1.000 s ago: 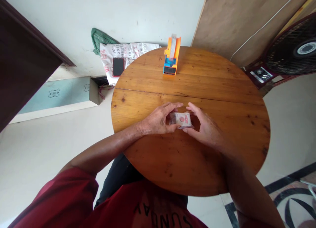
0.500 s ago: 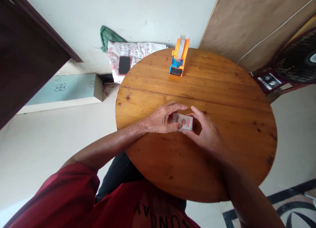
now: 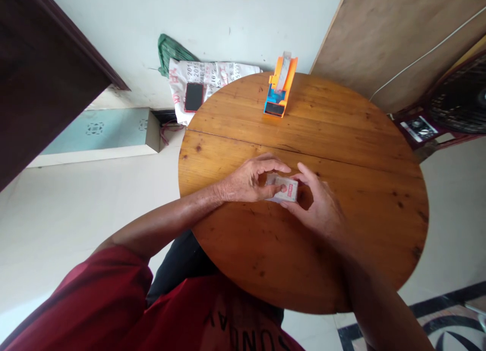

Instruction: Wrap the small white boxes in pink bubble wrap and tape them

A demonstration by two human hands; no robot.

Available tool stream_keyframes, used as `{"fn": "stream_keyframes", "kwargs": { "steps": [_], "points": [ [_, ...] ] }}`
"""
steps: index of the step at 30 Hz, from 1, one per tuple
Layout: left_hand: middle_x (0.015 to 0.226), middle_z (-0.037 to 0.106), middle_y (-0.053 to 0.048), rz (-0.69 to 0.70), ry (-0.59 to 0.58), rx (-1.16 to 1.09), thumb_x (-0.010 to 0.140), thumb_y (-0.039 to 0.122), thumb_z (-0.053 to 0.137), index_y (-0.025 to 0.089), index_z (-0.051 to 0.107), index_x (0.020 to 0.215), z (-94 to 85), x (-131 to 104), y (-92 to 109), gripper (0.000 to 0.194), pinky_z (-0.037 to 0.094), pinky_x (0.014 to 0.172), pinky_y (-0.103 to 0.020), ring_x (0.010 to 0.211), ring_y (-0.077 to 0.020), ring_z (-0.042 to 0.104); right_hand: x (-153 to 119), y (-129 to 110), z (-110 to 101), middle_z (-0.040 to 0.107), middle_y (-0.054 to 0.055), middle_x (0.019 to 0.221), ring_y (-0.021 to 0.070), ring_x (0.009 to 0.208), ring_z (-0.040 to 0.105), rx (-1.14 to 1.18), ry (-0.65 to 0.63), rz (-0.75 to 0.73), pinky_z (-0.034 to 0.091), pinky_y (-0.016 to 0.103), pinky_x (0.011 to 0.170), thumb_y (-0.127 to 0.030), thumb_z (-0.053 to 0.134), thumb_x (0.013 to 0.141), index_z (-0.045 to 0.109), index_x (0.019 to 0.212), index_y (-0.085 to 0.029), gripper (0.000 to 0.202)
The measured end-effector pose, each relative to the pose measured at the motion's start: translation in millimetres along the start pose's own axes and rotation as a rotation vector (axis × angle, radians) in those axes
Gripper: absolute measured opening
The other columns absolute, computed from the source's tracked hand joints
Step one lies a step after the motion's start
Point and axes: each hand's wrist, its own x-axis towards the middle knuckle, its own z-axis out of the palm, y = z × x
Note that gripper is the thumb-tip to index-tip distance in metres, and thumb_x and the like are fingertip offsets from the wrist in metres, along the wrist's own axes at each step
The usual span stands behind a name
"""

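Between my hands is a small pale box with red print and a round red mark on top, partly see-through at its left end; it looks like a pack of playing cards. The thumb of my left hand lies across its top face, over part of the red mark, while the index finger arches above the far side. My right hand holds the right end, with the thumb at the near corner and a finger at the far corner. The undersides of the box and some fingertips are hidden.
The round wooden table lies beneath my hands. At its far edge stands an orange and blue tape dispenser. Beyond the left edge, a dark phone rests on a printed white sack. A fan is at the right.
My left thumb has slid slightly to the right over the top of the box, covering more of the red mark. My right hand keeps its hold. The view has shifted a little.
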Motion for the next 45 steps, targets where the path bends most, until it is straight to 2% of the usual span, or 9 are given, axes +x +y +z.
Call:
{"fn": "stream_keyframes", "kwargs": {
  "steps": [7,12,17,25,36,45],
  "points": [
    [0.106,0.066,-0.010,0.003,-0.014,-0.009,0.087,0.031,0.068,0.016,0.069,0.112,1.3,1,-2,0.028,0.054,0.080,-0.029,0.091,-0.0169,0.065,0,1,0,0.068,0.010,0.128,0.0352,0.115,0.064,-0.013,-0.007,-0.013,0.050,0.056,0.097,-0.042,0.066,0.085,0.026,0.156,-0.030,0.083],
    [0.102,0.067,-0.010,-0.071,-0.019,-0.076,0.090,0.034,0.066,0.016,0.071,0.108,3.8,0,-1,0.025,0.055,0.077,-0.028,0.088,-0.0167,0.066,0,2,1,0.068,0.011,0.126,0.0350,0.114,0.065,-0.005,-0.006,-0.023,0.050,0.056,0.096,-0.040,0.065,0.085,0.027,0.155,-0.029,0.081],
    [0.093,0.068,-0.007,-0.123,0.066,-0.106,0.092,0.039,0.064,0.016,0.072,0.101,8.8,0,-5,0.026,0.054,0.072,-0.025,0.081,-0.0141,0.065,0,1,0,0.068,0.010,0.128,0.0351,0.115,0.064,-0.030,-0.019,-0.010,0.050,0.055,0.096,-0.040,0.066,0.085,0.026,0.157,-0.030,0.083],
    [0.087,0.067,-0.006,-0.095,0.109,-0.077,0.093,0.042,0.063,0.015,0.071,0.087,8.3,5,-6,0.028,0.053,0.074,-0.026,0.079,-0.0136,0.064,0,0,0,0.068,0.010,0.129,0.0348,0.116,0.064,-0.018,-0.012,-0.024,0.050,0.055,0.097,-0.037,0.067,0.084,0.025,0.157,-0.029,0.084],
    [0.083,0.071,-0.006,-0.104,0.159,-0.045,0.094,0.039,0.060,0.015,0.070,0.087,8.1,5,-4,0.027,0.053,0.072,-0.026,0.075,-0.0136,0.066,-2,-1,2,0.066,0.012,0.133,0.0343,0.119,0.063,0.004,0.000,-0.029,0.050,0.056,0.099,-0.037,0.066,0.085,0.026,0.157,-0.028,0.082],
    [0.086,0.067,-0.006,-0.069,0.187,0.008,0.096,0.042,0.055,0.017,0.066,0.085,11.0,4,-12,0.029,0.053,0.080,-0.029,0.083,-0.0153,0.064,-2,-1,3,0.066,0.011,0.132,0.0341,0.119,0.063,0.006,-0.002,-0.021,0.049,0.055,0.100,-0.037,0.067,0.085,0.023,0.157,-0.029,0.085]
  ]
}}
